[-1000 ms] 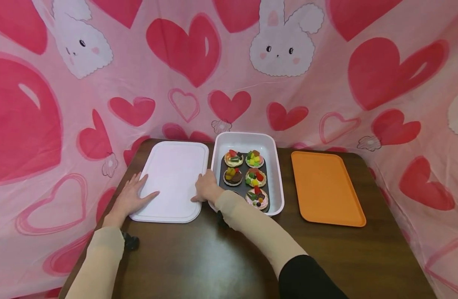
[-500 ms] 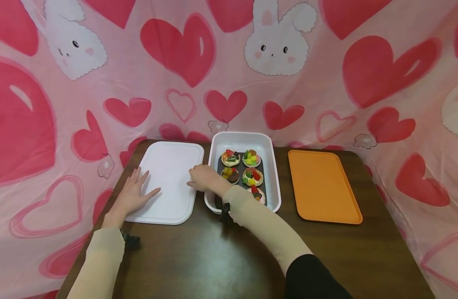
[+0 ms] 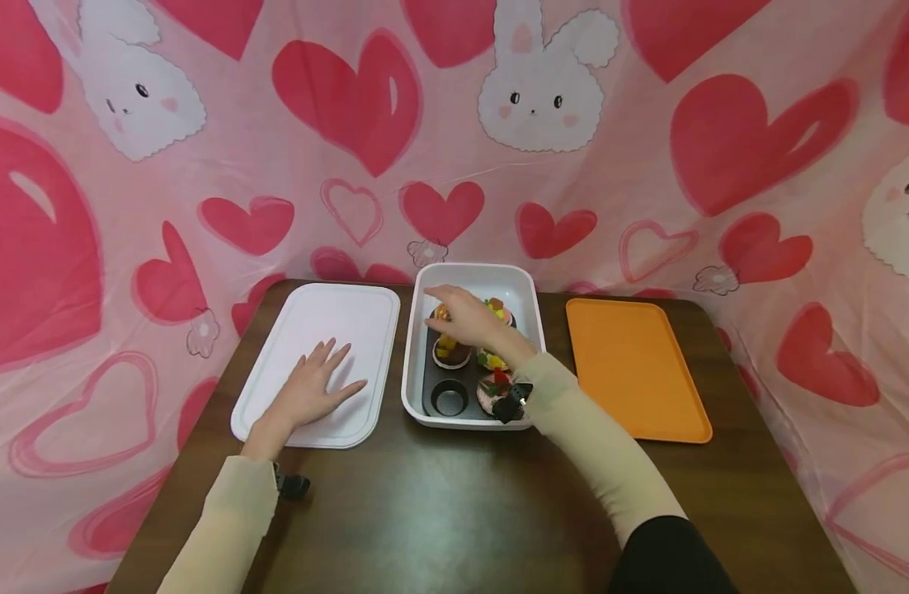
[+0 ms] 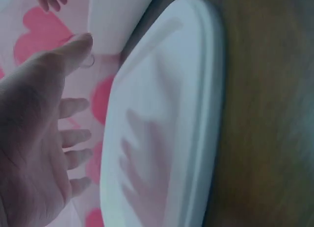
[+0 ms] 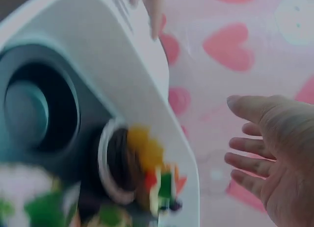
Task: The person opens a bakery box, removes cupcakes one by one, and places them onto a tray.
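Observation:
My left hand (image 3: 309, 392) hovers above a smooth white lid (image 3: 369, 330) with rounded corners, its fingers spread. In the left wrist view, the hand's shadow falls across the lid's surface. My right hand (image 3: 465, 318) hangs over a white bin (image 3: 462, 424), fingers extended and holding nothing. Inside the bin lies a dark muffin pan (image 5: 88, 89) with several fruit tarts in its cups. A chocolate tart (image 3: 451, 355) shows beside the hand, and a pink cream tart (image 3: 492, 398) sits nearer the front. The front-left cup (image 3: 449, 399) is bare. My right hand and wrist partly hide the back tarts.
An orange tray (image 3: 640, 371) lies on the dark wooden table (image 3: 425, 511) to the right of the bin. Behind the table hangs a pink cloth (image 3: 610, 148) with hearts and rabbits, close to the back edge.
My right hand has left the lid's right edge and moved right, over the bin. My left hand has lifted off the lid's left edge and shifted right above it.

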The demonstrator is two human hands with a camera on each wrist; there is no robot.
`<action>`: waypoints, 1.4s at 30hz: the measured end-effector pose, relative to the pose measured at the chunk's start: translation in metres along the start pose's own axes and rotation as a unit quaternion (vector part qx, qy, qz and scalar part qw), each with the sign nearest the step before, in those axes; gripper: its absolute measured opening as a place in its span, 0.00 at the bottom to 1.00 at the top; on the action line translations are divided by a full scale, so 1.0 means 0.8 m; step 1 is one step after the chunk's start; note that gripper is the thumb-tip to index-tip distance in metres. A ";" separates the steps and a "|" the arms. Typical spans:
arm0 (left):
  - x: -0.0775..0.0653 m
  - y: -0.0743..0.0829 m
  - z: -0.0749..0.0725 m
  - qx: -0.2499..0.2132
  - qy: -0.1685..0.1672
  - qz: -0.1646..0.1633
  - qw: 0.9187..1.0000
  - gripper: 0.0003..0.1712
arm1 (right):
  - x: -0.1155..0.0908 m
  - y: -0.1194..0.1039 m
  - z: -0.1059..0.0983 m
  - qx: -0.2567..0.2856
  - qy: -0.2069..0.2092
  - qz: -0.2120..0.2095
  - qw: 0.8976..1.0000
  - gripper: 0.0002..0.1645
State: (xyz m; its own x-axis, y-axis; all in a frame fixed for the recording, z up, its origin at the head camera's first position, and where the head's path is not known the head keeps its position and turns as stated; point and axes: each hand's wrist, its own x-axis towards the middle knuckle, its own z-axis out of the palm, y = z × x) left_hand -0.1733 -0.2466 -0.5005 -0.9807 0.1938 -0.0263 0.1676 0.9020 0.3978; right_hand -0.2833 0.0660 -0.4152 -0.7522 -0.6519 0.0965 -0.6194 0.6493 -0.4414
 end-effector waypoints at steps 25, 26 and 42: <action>-0.002 0.108 0.028 0.018 0.025 0.118 0.993 0.65 | -0.056 0.126 0.000 0.156 0.062 0.142 0.976 0.55; -0.002 0.108 0.029 0.018 0.024 0.117 0.993 0.65 | -0.055 0.127 0.001 0.159 0.058 0.145 0.975 0.55; 0.001 0.117 0.056 0.025 0.003 0.105 0.994 0.70 | -0.044 0.131 0.014 0.138 0.022 0.157 0.978 0.59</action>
State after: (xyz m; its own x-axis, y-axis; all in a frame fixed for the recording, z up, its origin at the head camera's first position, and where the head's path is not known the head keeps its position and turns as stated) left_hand -0.1536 -0.1450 -0.5043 -0.9239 0.3782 0.0577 0.3737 0.8599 0.3478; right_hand -0.3191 0.1527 -0.4745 -0.9084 -0.4157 -0.0461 -0.2770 0.6805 -0.6784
